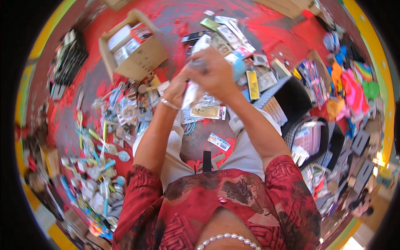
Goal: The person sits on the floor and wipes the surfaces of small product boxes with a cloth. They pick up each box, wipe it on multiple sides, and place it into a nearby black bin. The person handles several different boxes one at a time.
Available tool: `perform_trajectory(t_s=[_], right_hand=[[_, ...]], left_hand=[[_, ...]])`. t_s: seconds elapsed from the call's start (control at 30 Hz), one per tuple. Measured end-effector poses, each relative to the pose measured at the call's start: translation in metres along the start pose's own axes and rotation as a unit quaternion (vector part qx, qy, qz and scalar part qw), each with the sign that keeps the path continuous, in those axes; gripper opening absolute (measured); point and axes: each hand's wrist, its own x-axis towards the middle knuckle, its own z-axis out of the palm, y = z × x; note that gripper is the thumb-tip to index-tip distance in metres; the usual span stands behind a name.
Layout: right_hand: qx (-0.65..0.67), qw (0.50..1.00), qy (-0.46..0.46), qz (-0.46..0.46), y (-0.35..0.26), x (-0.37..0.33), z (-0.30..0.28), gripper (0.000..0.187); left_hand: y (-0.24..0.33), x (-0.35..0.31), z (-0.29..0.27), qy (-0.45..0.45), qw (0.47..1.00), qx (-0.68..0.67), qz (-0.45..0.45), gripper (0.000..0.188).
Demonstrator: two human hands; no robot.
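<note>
Near the upper centre of the frame, the left hand [179, 86] and right hand [217, 77] meet, both blurred. The left hand's fingers curl around a flat white item [190, 95], which pokes out below them, between the wrists. The right hand's fingers are bent over the same spot, but I cannot tell how tightly they close or whether they grip it. A silver bracelet [170, 103] circles the left wrist.

Just below the hands lies a gold-fronted package [206, 112]; lower, between the knees, is a small white and blue card [219, 142]. A yellow-fronted pack [252, 84] lies right of centre. At upper left stands an open cardboard box [143, 63] with packages inside. Mixed small goods [106, 160] spread over the left side.
</note>
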Motion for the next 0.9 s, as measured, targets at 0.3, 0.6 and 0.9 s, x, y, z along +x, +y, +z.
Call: perform_trajectory(t_s=[0.3, 0.6, 0.9], right_hand=[[-0.282, 0.935, 0.089, 0.197, 0.066, 0.03, -0.065, 0.024], [-0.137, 0.964, -0.227, 0.006, 0.004, -0.031, 0.004, 0.021], [-0.44, 0.886, 0.021, 0.145, 0.088, 0.017, -0.087, 0.016]], left_hand=[[-0.009, -0.021, 0.008, -0.051, 0.977, 0.205, -0.014, 0.052], [-0.021, -0.016, 0.002, -0.104, 0.949, 0.279, 0.107, 0.038], [-0.008, -0.027, 0.012, -0.051, 0.83, 0.547, 0.098, 0.05]])
